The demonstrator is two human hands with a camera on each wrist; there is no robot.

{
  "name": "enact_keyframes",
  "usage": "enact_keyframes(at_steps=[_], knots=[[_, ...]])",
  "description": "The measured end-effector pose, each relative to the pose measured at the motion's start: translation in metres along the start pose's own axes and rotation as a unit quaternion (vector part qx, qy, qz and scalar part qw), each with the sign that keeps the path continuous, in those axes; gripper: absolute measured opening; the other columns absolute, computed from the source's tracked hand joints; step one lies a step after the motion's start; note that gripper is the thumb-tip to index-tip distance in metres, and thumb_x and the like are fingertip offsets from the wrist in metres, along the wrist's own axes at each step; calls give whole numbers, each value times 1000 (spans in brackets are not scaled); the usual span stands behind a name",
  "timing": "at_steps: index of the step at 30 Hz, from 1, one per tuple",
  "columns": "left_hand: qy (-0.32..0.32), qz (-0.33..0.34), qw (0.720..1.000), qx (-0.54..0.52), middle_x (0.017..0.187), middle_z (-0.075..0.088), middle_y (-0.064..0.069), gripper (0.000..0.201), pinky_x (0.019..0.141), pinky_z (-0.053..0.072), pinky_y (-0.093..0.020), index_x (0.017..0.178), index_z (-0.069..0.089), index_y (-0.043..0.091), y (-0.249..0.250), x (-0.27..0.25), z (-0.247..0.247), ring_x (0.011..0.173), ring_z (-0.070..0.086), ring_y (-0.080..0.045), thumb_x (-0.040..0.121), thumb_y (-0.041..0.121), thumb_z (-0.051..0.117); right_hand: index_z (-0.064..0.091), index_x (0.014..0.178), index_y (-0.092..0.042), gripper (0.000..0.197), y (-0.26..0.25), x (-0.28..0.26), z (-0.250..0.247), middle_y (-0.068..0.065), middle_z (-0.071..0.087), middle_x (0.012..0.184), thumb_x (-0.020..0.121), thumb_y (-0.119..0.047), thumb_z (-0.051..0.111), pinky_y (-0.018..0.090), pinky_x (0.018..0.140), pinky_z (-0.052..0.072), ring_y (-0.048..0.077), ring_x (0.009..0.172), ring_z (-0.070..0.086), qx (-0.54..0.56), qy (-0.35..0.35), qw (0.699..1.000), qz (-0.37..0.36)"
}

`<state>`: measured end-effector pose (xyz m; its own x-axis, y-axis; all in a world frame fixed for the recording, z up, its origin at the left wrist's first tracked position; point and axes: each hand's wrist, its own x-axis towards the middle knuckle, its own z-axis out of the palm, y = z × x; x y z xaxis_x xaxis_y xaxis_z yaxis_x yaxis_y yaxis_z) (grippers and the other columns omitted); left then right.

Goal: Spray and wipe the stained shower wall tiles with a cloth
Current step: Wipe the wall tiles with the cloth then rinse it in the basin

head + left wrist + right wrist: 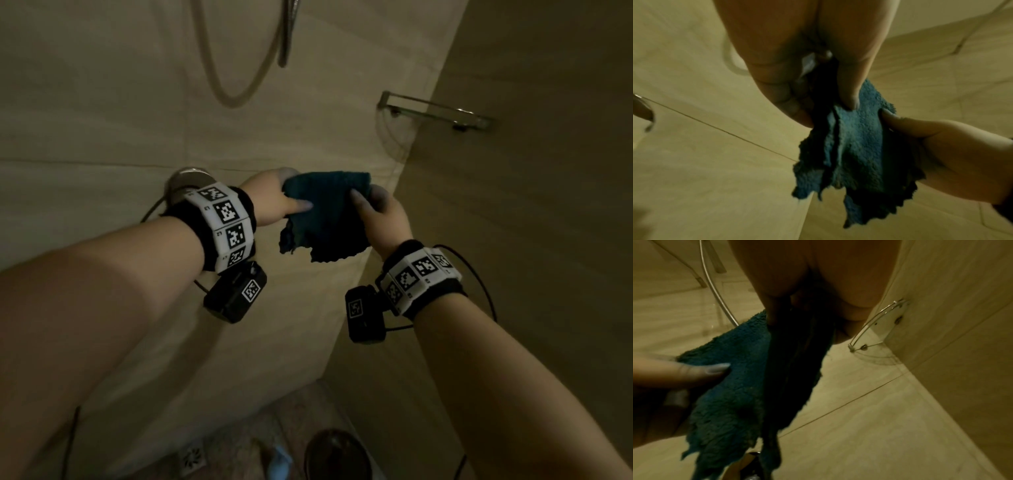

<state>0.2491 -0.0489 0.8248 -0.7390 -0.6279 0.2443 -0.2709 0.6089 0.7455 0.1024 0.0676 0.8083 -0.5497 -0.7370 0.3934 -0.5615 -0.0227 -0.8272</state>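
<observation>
Cloth (325,216), dark teal and fluffy, is held up in the air between both hands, clear of the shower wall tiles (102,137). Left hand (277,198) pinches its upper corner at 9 o'clock, thumb on the near face; right hand (383,216) pinches the opposite corner at 3 o'clock. Both hands are closed on the fabric. The top edge runs roughly 9-to-3 between the two hands; the loose body hangs toward 6 o'clock in ragged folds.

The tiled wall lies beyond the cloth, toward 12 o'clock in the head view; the side wall and corner shelf (435,111) sit at 2 o'clock. The two hands look about equally near the wall.

Judgement: cloth is being spread or refolded before wiping; no spray bottle identifiable in any view.
</observation>
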Motion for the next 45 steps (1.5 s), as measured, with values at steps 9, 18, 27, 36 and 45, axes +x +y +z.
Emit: enact_keyframes(at_steps=[9, 18, 27, 36, 45], knots=[[-88, 39, 995, 23, 99, 59, -4, 34, 79, 41, -25, 116, 59, 8, 2, 18, 45, 97, 58, -24, 87, 26, 64, 56, 122, -14, 32, 29, -33, -35, -3, 62, 107, 96, -31, 49, 11, 67, 46, 11, 95, 60, -59, 31, 993, 96], [-155, 42, 987, 6, 118, 62, -13, 38, 82, 45, -28, 124, 53, 7, -15, 31, 76, 103, 59, -26, 90, 23, 60, 48, 132, -12, 43, 58, -40, -25, 8, 59, 127, 97, -36, 44, 32, 90, 49, 24, 113, 58, -96, 60, 978, 174], [-214, 0, 976, -30, 127, 57, -15, 42, 87, 46, -32, 133, 44, 7, -52, 46, 134, 115, 55, -32, 94, 22, 54, 39, 138, -11, 48, 119, -48, -9, 9, 51, 135, 98, -39, 39, 30, 94, 43, 25, 122, 51, -41, 86, 960, 263], [-240, -68, 966, -68, 127, 58, -16, 42, 98, 46, -38, 130, 47, 5, -122, 53, 251, 115, 56, -31, 92, 18, 58, 45, 132, -12, 44, 252, -73, -4, 5, 57, 125, 93, -30, 55, 36, 96, 48, 22, 108, 58, 21, 71, 942, 326], [-244, -120, 960, -72, 126, 59, -14, 42, 92, 46, -33, 127, 49, 5, -208, 49, 391, 114, 57, -30, 90, 21, 61, 43, 132, -9, 44, 404, -116, 9, 11, 56, 127, 91, -14, 57, 41, 97, 49, 28, 111, 58, 59, 59, 922, 379]])
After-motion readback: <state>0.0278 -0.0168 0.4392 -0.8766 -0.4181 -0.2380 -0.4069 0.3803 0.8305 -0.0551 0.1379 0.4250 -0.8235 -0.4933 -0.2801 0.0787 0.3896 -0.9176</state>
